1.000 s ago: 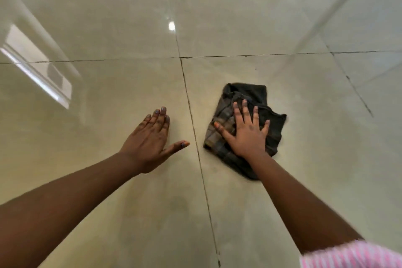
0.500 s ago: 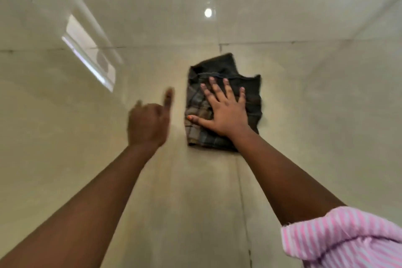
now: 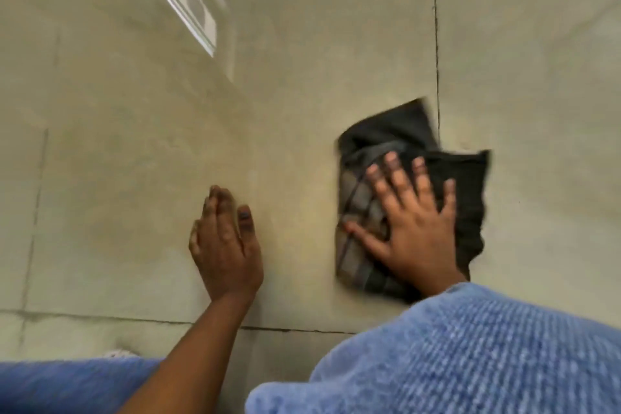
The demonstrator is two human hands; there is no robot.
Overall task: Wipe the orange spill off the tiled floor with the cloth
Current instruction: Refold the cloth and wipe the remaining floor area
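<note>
From the head view, the right hand [image 3: 415, 228] pressed flat, fingers spread, on the dark cloth [image 3: 447, 185] lying on the tiled floor [image 3: 134, 178]. The left hand [image 3: 225, 245] braced open on bare tile, holding nothing. Wiping seemed under way; no orange spill showed, so the next stroke likely called for checking residue.

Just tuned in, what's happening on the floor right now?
A person is wiping a tiled floor by hand. The right hand lies flat, fingers spread, on a dark checked cloth bunched beside a grout line. The left hand holds nothing and sits open by the floor to the cloth's left. A faint yellowish tint shows on the tile between the hands; no clear orange puddle is visible. The picture is blurred, so the wipe looks under way.
</note>
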